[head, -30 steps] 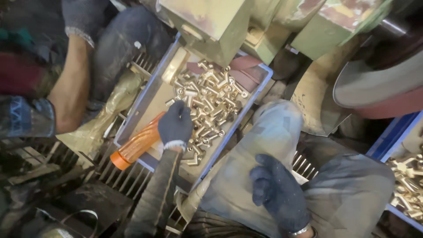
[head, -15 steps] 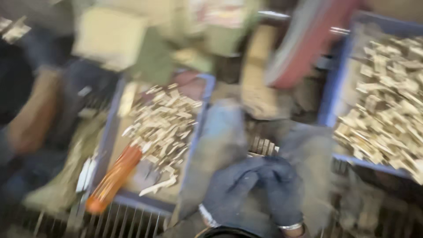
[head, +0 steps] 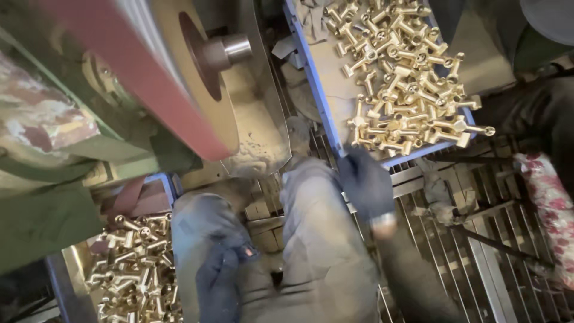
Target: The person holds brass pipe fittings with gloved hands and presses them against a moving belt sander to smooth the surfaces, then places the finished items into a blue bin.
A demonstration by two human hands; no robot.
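right hand (head: 366, 182): dark glove, centre of frame, reaching up to lower left corner of blue tray; fingers curled loosely, nothing visibly held, blurred so grip on the rim cannot be told
left hand (head: 218, 281): dark glove, lower left of centre, resting on grey trouser leg (head: 317, 251); fingers bent, cannot tell if anything inside
shiny brass t-shaped fittings (head: 406, 84): heaped in upper right of frame, piled loose and tangled, some overhanging tray's lower edge just beside right hand
blue shallow metal tray (head: 317, 90): upper right, tilted in view, left part bare and dusty
second pile of brass fittings (head: 134, 269): lower left of frame, in another tray beside left knee
handling: solid metal, likely heavy for size, stiff, not fragile; smooth polished skin likely slippery under gloves; arms interlock, so one lifted may drag neighbours
where to take hold: best by the straight stem or across the tee junction, pinched between thumb and two fingers; loose pieces at near edge easiest
red abrasive belt over large wheel (head: 149, 78): upper left, close to knees
metal floor grating (head: 478, 239): lower right, under tray
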